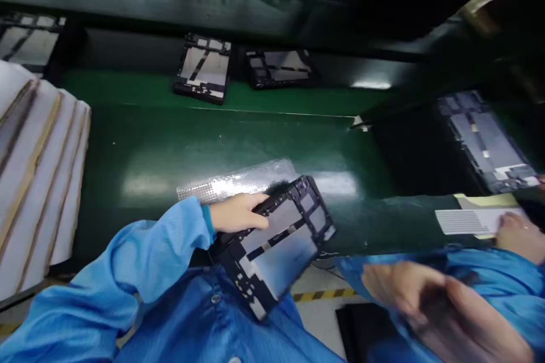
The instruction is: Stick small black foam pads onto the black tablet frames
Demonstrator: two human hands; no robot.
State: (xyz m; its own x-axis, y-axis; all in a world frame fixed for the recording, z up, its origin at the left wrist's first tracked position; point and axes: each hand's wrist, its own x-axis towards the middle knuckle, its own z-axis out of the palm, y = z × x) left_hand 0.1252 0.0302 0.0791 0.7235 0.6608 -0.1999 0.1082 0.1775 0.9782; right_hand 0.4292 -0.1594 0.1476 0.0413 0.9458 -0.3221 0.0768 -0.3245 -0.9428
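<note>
My left hand [242, 214] grips an opened tablet [281, 241] by its edge, thumb over the top side. The tablet is tilted over the table's front edge, its grey battery cells, dark flex strip and black frame showing. Under and behind it a clear plastic sheet [251, 177] with rows of small dots lies on the green table [179, 136]. My right hand [443, 309] is at the lower right, away from the tablet and smeared by motion. Whether its fingers hold anything cannot be made out.
Two opened tablets [204, 68] [279, 67] lie at the back ledge, another [29, 39] at far left. White-lined dividers [42, 181] stand at left. At right, a co-worker's hand [519, 235] touches a striped white sheet [462, 221] near another opened tablet [487, 139].
</note>
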